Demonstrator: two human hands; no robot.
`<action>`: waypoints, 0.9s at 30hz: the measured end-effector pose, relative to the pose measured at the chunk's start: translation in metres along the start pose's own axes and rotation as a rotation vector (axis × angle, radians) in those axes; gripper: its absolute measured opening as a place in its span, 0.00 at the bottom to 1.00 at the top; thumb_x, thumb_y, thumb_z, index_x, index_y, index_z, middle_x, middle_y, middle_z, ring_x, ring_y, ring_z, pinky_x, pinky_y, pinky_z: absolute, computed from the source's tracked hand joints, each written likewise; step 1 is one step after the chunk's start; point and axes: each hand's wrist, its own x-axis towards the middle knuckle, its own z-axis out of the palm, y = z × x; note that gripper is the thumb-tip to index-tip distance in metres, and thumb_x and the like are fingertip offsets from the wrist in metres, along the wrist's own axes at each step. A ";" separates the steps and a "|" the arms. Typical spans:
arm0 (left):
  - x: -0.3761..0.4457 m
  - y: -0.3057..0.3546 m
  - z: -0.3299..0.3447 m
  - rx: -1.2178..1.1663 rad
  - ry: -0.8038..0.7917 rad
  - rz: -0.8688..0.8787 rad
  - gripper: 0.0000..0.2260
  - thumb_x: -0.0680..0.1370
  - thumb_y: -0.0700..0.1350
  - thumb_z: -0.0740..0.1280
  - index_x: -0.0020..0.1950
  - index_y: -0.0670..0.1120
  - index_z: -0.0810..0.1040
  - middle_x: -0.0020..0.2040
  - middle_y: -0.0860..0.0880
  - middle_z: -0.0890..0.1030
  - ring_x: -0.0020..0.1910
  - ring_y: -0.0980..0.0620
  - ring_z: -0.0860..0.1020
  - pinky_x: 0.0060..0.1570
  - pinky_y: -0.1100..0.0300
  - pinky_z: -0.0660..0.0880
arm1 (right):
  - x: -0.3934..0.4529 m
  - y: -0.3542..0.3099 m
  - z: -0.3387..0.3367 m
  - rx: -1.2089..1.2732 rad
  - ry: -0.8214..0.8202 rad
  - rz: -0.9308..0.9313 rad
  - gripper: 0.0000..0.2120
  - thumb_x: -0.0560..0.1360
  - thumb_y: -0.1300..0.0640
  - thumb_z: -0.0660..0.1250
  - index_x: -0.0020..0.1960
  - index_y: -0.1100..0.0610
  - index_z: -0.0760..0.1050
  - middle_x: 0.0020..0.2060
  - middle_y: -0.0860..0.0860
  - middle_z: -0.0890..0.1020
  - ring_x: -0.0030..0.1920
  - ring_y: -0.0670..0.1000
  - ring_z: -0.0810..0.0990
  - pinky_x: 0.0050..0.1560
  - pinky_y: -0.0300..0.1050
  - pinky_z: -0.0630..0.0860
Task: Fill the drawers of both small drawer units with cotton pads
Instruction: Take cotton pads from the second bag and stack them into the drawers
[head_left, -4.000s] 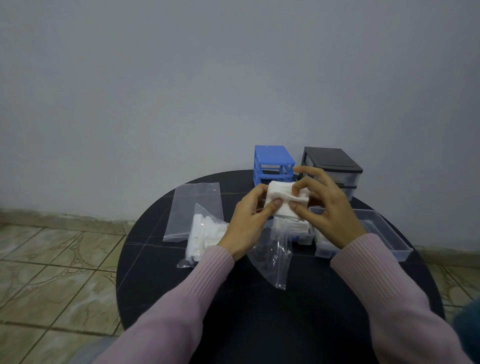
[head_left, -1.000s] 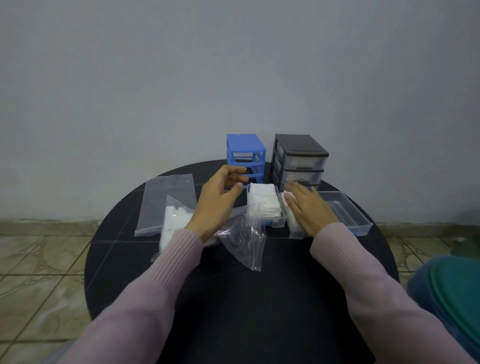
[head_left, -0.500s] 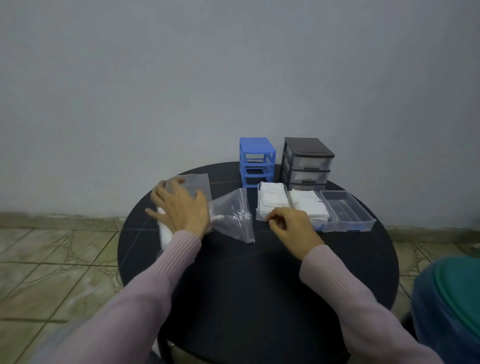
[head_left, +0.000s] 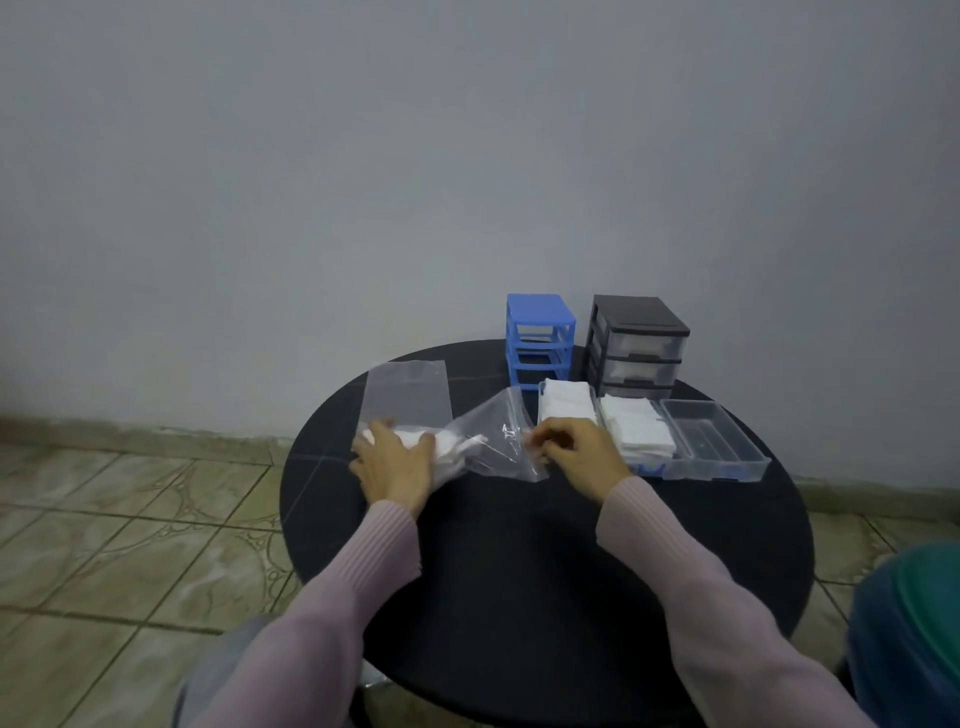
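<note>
Left hand (head_left: 393, 467) lay flat, fingers spread, pressing on the bag of cotton pads (head_left: 457, 447) at the left of the round black bench (head_left: 519, 571). Right hand (head_left: 576, 452) had its grip curled, pinching the bag's open clear end. Empty flat bag (head_left: 408, 395) sat just behind the left hand. Two drawers (head_left: 566, 410) pulled out and full of white pads (head_left: 636, 428), with one empty clear drawer (head_left: 714, 441) beside them. Blue unit (head_left: 540, 338) and black unit (head_left: 636, 345) stood at the back, side by side.
</note>
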 end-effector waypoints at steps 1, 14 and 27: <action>-0.001 0.000 0.000 -0.013 -0.012 0.026 0.21 0.77 0.45 0.66 0.68 0.42 0.67 0.70 0.41 0.64 0.66 0.40 0.67 0.66 0.49 0.66 | 0.000 -0.001 -0.001 0.035 -0.019 -0.002 0.11 0.78 0.66 0.58 0.49 0.56 0.78 0.53 0.52 0.80 0.51 0.46 0.76 0.59 0.44 0.74; -0.012 0.032 0.005 -0.171 -0.265 0.361 0.28 0.75 0.37 0.64 0.75 0.45 0.61 0.76 0.53 0.58 0.74 0.53 0.58 0.72 0.53 0.58 | -0.020 0.001 -0.056 0.357 -0.103 -0.047 0.27 0.71 0.64 0.70 0.67 0.54 0.68 0.59 0.50 0.76 0.57 0.48 0.76 0.44 0.36 0.79; -0.036 0.039 0.025 -0.418 -0.553 0.357 0.20 0.75 0.35 0.66 0.64 0.52 0.71 0.67 0.46 0.71 0.60 0.48 0.74 0.43 0.62 0.80 | -0.041 -0.002 -0.082 0.128 -0.138 0.062 0.22 0.74 0.53 0.67 0.66 0.51 0.68 0.57 0.47 0.73 0.60 0.50 0.73 0.62 0.51 0.72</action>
